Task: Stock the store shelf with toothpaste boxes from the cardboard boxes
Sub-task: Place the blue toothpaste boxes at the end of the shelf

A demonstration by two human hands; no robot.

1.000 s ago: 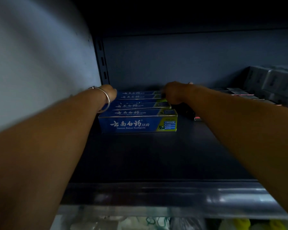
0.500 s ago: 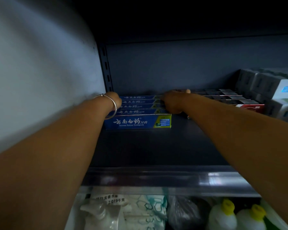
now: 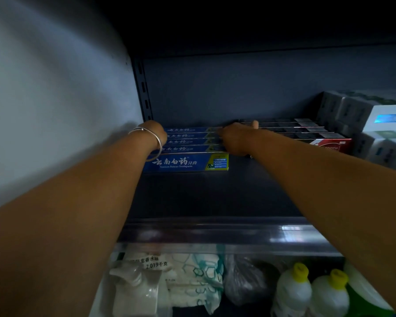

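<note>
Left hand (image 3: pixel 157 133) sits at the left end of the blue toothpaste boxes (image 3: pixel 188 152), right hand (image 3: pixel 234 139) at their right end. Both press inward on the row. Right hand looks curled over the box ends, thumb sticking up behind; whether it's really grasping or just pushing, can't tell. Left hand's fingers are hidden behind the wrist and bracelet (image 3: pixel 156 143), so its state is unreadable too.

My read: bracketing the row from both ends squares the boxes up and slides them as one block toward the back corner. It beats nudging each one.

Between the hands: five or so blue boxes lying flat, long side facing out, packed edge to edge front to back. The front one shows its printed face.

Just beyond the right hand: a row of dark boxes (image 3: pixel 306 131), same flat layout, a red one (image 3: pixel 332 146) at the front. Further right of that: stacked white-grey cartons (image 3: pixel 375 120).

Just beyond the left hand: slotted upright (image 3: pixel 144 88) and pale side panel (image 3: pixel 55 99), so the blue row is tucked into the shelf's left corner.

Toward the body from both hands: bare dark shelf (image 3: pixel 204 193), then a glossy price rail (image 3: pixel 215 234) at the lip. There's room for more rows in front.

Below the rail: bagged refill packs (image 3: pixel 169 277) and white bottles with yellow caps (image 3: pixel 316 291). Lighting is dim, the bay recessed. No cardboard boxes in view.
</note>
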